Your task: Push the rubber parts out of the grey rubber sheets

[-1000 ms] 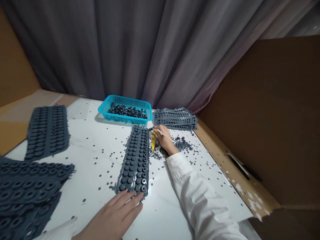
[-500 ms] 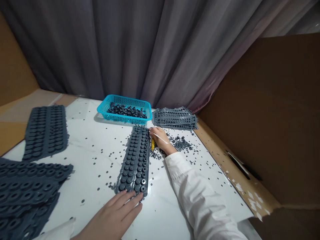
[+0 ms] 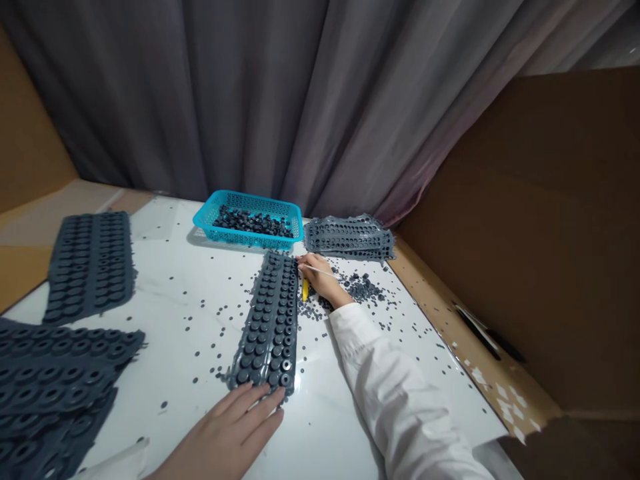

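A long grey rubber strip (image 3: 270,317) studded with round buttons lies lengthwise on the white table (image 3: 170,293). My left hand (image 3: 227,433) rests flat, fingers stretched out, on the strip's near end. My right hand (image 3: 320,277) is at the strip's far right corner, closed round a thin white stick (image 3: 320,271) whose tip touches the strip's edge. A yellow tool (image 3: 305,289) lies just under that hand, beside the strip. Small grey rubber bits (image 3: 363,288) are scattered around it.
A turquoise basket (image 3: 250,227) of loose grey pieces stands behind the strip. More grey rubber sheets lie at the back right (image 3: 350,237), the far left (image 3: 93,263) and stacked at the near left (image 3: 50,387). A cardboard wall (image 3: 540,233) and black pen (image 3: 487,333) are at right.
My right hand has shifted slightly left, bringing the stick's tip onto the strip's far corner. The left hand has stayed on the near end.
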{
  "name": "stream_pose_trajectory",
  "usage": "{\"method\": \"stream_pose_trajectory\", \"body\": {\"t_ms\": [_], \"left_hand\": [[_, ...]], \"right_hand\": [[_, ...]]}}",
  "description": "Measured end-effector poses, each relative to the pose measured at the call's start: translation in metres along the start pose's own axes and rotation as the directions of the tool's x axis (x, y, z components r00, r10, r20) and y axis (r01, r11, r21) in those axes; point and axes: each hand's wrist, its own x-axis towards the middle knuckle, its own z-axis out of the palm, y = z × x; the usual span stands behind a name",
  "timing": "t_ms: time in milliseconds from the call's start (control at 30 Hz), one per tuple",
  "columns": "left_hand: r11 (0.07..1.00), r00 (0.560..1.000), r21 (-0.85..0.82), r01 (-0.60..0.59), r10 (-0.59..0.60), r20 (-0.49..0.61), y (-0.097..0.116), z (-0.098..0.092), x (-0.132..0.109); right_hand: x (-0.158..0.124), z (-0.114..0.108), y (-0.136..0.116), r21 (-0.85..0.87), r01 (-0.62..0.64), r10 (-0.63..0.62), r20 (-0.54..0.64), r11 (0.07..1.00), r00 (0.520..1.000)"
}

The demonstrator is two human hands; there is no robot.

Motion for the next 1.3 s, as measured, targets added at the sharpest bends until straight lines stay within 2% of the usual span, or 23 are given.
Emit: {"method": "stream_pose_trajectory", "body": {"t_ms": [100, 200, 300, 400, 500, 600, 667, 733, 800, 867, 1000, 1300], "left_hand": [[1.0, 1.0, -0.005, 0.011, -0.011, 0.017, 0.001, 0.001, -0.001], [1.0, 0.999, -0.017, 0.025, -0.025, 0.037, 0.002, 0.003, -0.002], [0.999, 0.999, -0.034, 0.025, -0.024, 0.029, 0.001, 0.001, -0.002], [0.996, 0.999, -0.09, 0.013, -0.01, 0.031, 0.001, -0.009, 0.001], [0.986, 0.999, -0.162, 0.043, -0.038, 0.038, 0.007, -0.029, 0.005], [0.979, 0.995, -0.186, 0.086, -0.074, 0.072, 0.013, -0.047, 0.009], [0.977, 0.991, -0.191, 0.095, -0.076, 0.108, 0.016, -0.053, 0.011], [0.976, 0.988, -0.193, 0.104, -0.08, 0.129, 0.017, -0.054, 0.012], [0.973, 0.987, -0.201, 0.117, -0.092, 0.131, 0.017, -0.052, 0.012], [0.969, 0.989, -0.217, 0.121, -0.099, 0.111, 0.018, -0.05, 0.012], [0.965, 0.992, -0.235, 0.117, -0.101, 0.081, 0.018, -0.049, 0.011], [0.955, 0.991, -0.268, 0.128, -0.112, 0.072, 0.018, -0.047, 0.01]], "right_hand": [[0.004, -0.001, 0.001, -0.075, -0.045, 0.045, -0.006, 0.996, 0.999], [0.006, -0.003, 0.003, -0.134, -0.138, 0.127, -0.089, 0.981, 0.988], [0.004, -0.008, 0.005, -0.134, -0.196, 0.173, -0.168, 0.971, 0.97], [0.001, -0.02, 0.002, -0.101, -0.202, 0.177, -0.214, 0.974, 0.961], [-0.001, -0.039, -0.014, -0.055, -0.167, 0.145, -0.283, 0.984, 0.948], [-0.015, -0.052, -0.047, 0.069, 0.026, 0.0, -0.362, 0.997, 0.932], [-0.035, -0.053, -0.075, 0.227, 0.097, -0.033, -0.271, 0.969, 0.962], [-0.064, -0.048, -0.1, 0.402, 0.103, -0.077, -0.081, 0.91, 0.994], [-0.094, -0.042, -0.118, 0.493, 0.12, -0.122, -0.029, 0.861, 0.992], [-0.119, -0.039, -0.127, 0.542, 0.192, -0.216, -0.02, 0.818, 0.976], [-0.143, -0.041, -0.127, 0.52, 0.292, -0.349, 0.013, 0.803, 0.937], [-0.144, -0.04, -0.12, 0.366, 0.393, -0.447, 0.071, 0.844, 0.892]]}}
